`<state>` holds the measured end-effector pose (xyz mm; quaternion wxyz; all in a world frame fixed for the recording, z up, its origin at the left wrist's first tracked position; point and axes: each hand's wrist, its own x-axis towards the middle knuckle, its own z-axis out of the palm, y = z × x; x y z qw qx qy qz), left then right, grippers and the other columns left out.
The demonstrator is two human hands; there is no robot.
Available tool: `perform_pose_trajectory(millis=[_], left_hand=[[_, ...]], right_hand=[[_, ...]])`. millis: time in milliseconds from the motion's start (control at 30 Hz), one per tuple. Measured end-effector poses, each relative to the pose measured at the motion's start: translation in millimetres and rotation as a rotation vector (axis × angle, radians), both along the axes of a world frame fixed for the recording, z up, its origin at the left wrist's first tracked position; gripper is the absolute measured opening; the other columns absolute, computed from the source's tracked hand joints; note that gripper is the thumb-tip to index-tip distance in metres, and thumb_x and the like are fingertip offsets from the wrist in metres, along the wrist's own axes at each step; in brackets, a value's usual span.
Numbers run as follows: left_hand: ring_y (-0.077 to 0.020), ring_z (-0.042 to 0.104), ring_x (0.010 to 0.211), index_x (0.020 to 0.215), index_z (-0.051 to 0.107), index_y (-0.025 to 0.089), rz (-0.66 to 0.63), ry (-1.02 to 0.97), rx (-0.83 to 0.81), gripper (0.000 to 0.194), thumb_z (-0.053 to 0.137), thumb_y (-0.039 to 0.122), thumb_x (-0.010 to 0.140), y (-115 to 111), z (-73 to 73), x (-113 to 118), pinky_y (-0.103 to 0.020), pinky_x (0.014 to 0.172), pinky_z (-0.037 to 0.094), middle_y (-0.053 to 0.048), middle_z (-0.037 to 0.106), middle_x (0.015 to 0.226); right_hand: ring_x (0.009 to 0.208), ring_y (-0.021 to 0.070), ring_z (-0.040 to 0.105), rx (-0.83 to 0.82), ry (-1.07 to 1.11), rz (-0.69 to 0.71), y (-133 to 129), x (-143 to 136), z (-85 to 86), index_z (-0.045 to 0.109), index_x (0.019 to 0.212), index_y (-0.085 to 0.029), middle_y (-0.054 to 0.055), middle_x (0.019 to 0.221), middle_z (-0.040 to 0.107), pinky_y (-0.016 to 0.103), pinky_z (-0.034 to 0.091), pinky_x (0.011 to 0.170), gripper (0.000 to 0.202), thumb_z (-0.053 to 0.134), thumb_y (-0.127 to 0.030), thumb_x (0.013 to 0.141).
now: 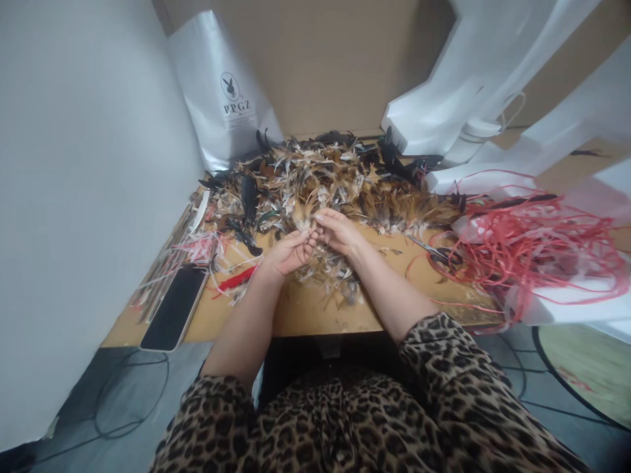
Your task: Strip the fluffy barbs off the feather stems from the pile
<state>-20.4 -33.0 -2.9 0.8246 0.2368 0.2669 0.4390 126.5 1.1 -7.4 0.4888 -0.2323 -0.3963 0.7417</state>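
Brown, black and white feathers (340,174) lie in a wide heap across the back of the wooden table. At the heap's front edge, my left hand (292,252) and my right hand (337,231) meet, fingertips nearly touching. Both have their fingers pinched round a small pale feather (304,215) that points up and away from me. Its lower end is hidden by the fingertips. Below my hands, a smaller pile of greyish feathers (340,279) rests near the table's front edge.
A phone (174,309) and thin sticks (165,263) lie at the left, with a red bundle (236,279) nearby. Scissors (438,253) and tangled red ribbon (537,253) are at the right. A white PPGZ bag (224,85) stands behind, left; a white wall borders the left side.
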Motion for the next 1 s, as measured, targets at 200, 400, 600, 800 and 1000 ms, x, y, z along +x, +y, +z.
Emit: perform_pose_trajectory(millis=[200, 400, 600, 800, 1000], left_hand=[[-0.0038, 0.057, 0.062, 0.078, 0.062, 0.008, 0.086, 0.022, 0.076, 0.013, 0.05, 0.003, 0.078, 4, -0.7, -5, -0.011, 0.056, 0.046, -0.005, 0.062, 0.075], [-0.0044, 0.058, 0.064, 0.077, 0.064, 0.009, 0.252, 0.124, 0.173, 0.007, 0.058, 0.007, 0.074, 8, 1.8, -12, -0.012, 0.059, 0.046, -0.005, 0.064, 0.075], [-0.006, 0.059, 0.064, 0.076, 0.066, 0.009, 0.31, 0.266, 0.307, 0.011, 0.066, 0.016, 0.068, 9, -1.0, -11, -0.015, 0.061, 0.045, -0.006, 0.066, 0.075], [-0.0064, 0.06, 0.062, 0.077, 0.068, 0.009, 0.291, 0.431, 0.389, 0.018, 0.069, 0.023, 0.065, 8, -2.7, -6, -0.016, 0.061, 0.045, -0.007, 0.068, 0.074], [-0.0072, 0.061, 0.063, 0.08, 0.067, 0.009, 0.199, 0.382, 0.336, 0.017, 0.068, 0.02, 0.067, 7, -4.3, -4, -0.015, 0.059, 0.046, -0.007, 0.068, 0.075]], right_hand=[[0.054, 0.0047, 0.044, -0.009, 0.152, -0.035, 4, 15, 12.4, 0.049, 0.073, -0.019, -0.004, 0.07, 0.054, 0.018, 0.036, 0.048, 0.023, 0.069, -0.026, 0.063], [0.047, 0.0065, 0.035, 0.155, -0.073, -0.125, 5, 45, 26.1, 0.048, 0.058, -0.018, -0.003, 0.054, 0.045, 0.022, 0.029, 0.046, 0.028, 0.062, -0.04, 0.066], [0.046, 0.0059, 0.041, 0.269, -0.57, 0.113, -4, 35, 24.2, 0.057, 0.055, -0.012, -0.001, 0.05, 0.053, 0.022, 0.029, 0.048, 0.033, 0.068, -0.042, 0.062], [0.041, 0.0026, 0.033, 0.113, -0.416, -0.127, -1, 6, 8.2, 0.061, 0.077, -0.013, -0.006, 0.049, 0.049, 0.019, 0.021, 0.042, 0.037, 0.071, -0.042, 0.058], [0.042, 0.0028, 0.036, 0.027, -0.238, -0.076, 0, 1, 2.7, 0.057, 0.07, -0.013, -0.004, 0.051, 0.054, 0.018, 0.023, 0.042, 0.032, 0.075, -0.035, 0.054]])
